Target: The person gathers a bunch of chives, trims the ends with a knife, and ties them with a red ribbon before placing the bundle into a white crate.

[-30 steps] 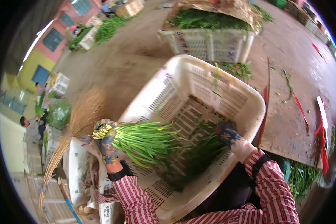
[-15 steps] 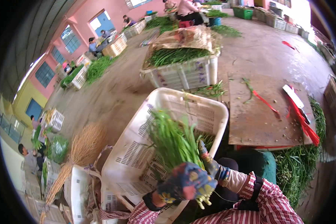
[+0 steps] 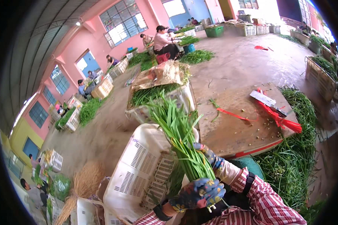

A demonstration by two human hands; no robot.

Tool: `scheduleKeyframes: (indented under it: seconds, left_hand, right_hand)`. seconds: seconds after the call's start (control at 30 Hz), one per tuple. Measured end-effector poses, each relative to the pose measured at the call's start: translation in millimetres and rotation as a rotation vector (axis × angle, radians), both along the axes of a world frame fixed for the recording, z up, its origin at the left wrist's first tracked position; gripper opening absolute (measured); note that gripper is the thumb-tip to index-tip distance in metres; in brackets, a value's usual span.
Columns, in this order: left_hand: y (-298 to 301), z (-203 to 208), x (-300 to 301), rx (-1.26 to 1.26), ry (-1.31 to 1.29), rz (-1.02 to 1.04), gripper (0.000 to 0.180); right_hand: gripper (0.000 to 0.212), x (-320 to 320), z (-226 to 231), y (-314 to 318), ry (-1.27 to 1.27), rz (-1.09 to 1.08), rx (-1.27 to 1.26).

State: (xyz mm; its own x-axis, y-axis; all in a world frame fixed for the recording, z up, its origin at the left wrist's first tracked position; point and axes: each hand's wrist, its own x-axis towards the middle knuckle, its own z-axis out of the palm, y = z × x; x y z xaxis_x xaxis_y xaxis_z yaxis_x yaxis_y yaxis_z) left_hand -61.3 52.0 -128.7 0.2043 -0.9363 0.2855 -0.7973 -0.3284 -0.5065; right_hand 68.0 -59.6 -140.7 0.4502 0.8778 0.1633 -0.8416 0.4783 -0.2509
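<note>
A bunch of long green leafy stalks (image 3: 182,144) slants over the near side of a white slatted crate (image 3: 137,159), its leaf tips pointing up and away. Around the pale stem ends my left hand (image 3: 199,193), in a blue flowered glove, is closed. My right hand (image 3: 213,159), gloved in a similar pattern, grips the bunch's right side a little higher up; some of its fingers are hidden by the leaves. A few loose green leaves lie in the bottom of the crate.
On the right, a worn board (image 3: 233,123) bears a knife (image 3: 263,98) and red ties (image 3: 279,119). Piled greens (image 3: 289,161) lie beside it. A covered crate (image 3: 159,99) stands ahead, a straw broom (image 3: 87,178) at left. Other people (image 3: 167,41) sit farther back.
My view has swung up and to the right. The bunch is lifted higher above the crate, and my right hand has gone from lying stretched along it to gripping its side.
</note>
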Motion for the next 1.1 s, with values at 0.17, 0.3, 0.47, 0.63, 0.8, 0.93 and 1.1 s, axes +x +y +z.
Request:
scheduleKeyframes:
  seconds: [0.17, 0.3, 0.47, 0.63, 0.8, 0.93, 1.1]
  left_hand:
    - [-18.0, 46.2, 9.5, -0.097, -0.017, 0.214, 0.037]
    - [-2.8, 89.4, 9.2, -0.505, 0.3, 0.132, 0.071]
    - [19.1, 80.0, 95.1, -1.221, 0.838, 0.106, 0.095]
    - [-33.8, 94.7, 190.7, -1.157, 1.031, -0.116, 0.092]
    - [-75.9, 102.5, 236.2, -1.419, 1.46, -0.38, 0.044]
    - [-113.3, 110.4, 245.9, -1.3, 1.294, -0.305, 0.041]
    - [-123.1, 53.9, 279.9, -1.381, 1.844, -0.682, 0.048]
  right_hand:
    - [0.034, 46.5, 23.4, -48.5, -0.356, -0.266, -0.141]
    - [0.027, 77.3, 32.1, -84.3, -1.16, -0.877, -0.216]
    - [0.022, 85.0, 55.8, -140.5, -1.832, -1.231, -0.512]
    - [0.055, 93.6, 54.2, -153.6, -1.21, -0.804, -0.343]
    - [0.071, 78.7, 79.9, -172.5, -1.305, -0.952, -0.477]
    - [0.066, 111.9, 49.1, -200.4, -0.963, -0.735, -0.47]
    - [0.052, 114.3, 37.6, -213.9, -1.546, -0.954, -0.676]
